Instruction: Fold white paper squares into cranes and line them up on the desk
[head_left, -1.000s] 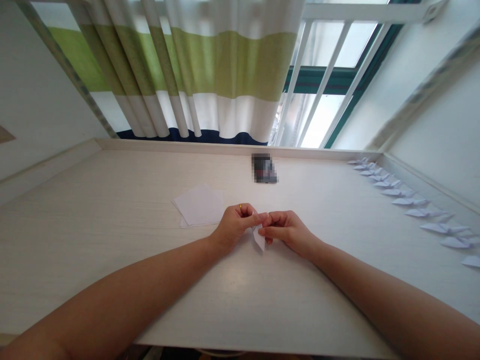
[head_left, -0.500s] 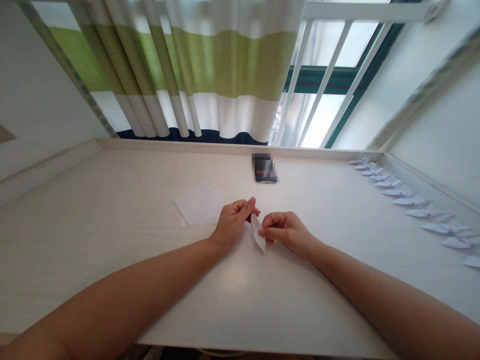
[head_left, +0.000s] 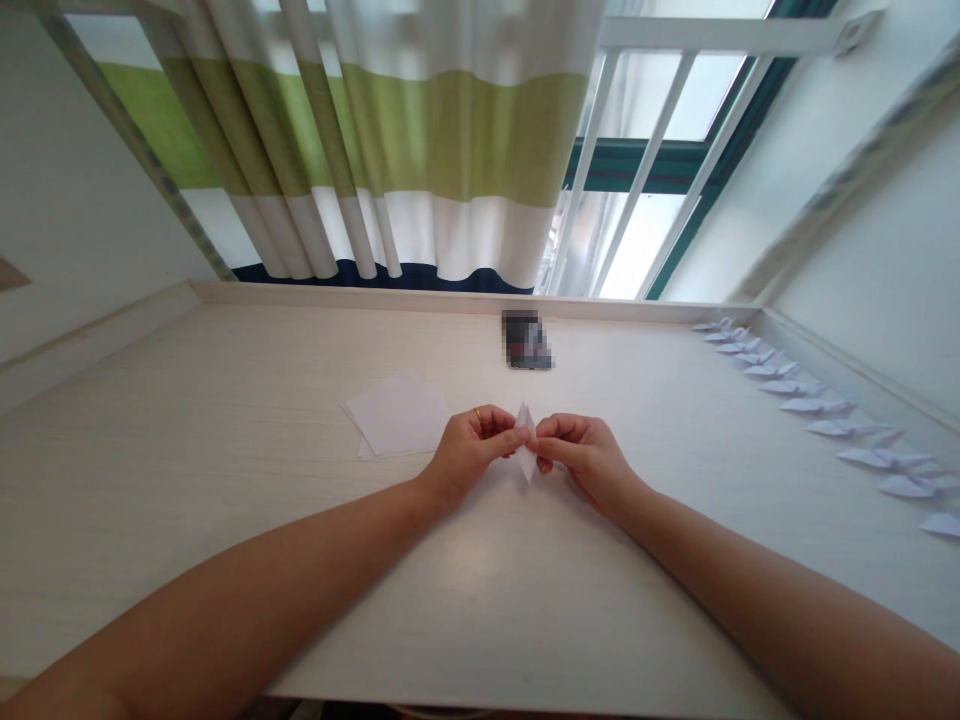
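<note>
Between my two hands a small folded white paper (head_left: 526,468) stands nearly upright, narrow and pointed at top and bottom. My left hand (head_left: 480,440), with a ring on one finger, pinches its left side with thumb and fingers. From the other side my right hand (head_left: 581,450) grips the same paper at mid-height, thumb in front. Both thumbs come close together over its middle. Just left of my left hand, flat white paper sheets (head_left: 397,415) lie loosely stacked on the white table (head_left: 465,610).
A dark phone (head_left: 526,340), its screen blurred out, lies near the table's back ledge. Several folded paper cranes (head_left: 829,428) line the right side in a slanting row. Behind the ledge hang a green and white curtain (head_left: 465,135) and white window bars (head_left: 645,160).
My left hand has moved down from the paper's upper tip to its middle. The paper has turned from tilted to nearly upright. My right hand has shifted slightly right and still grips it.
</note>
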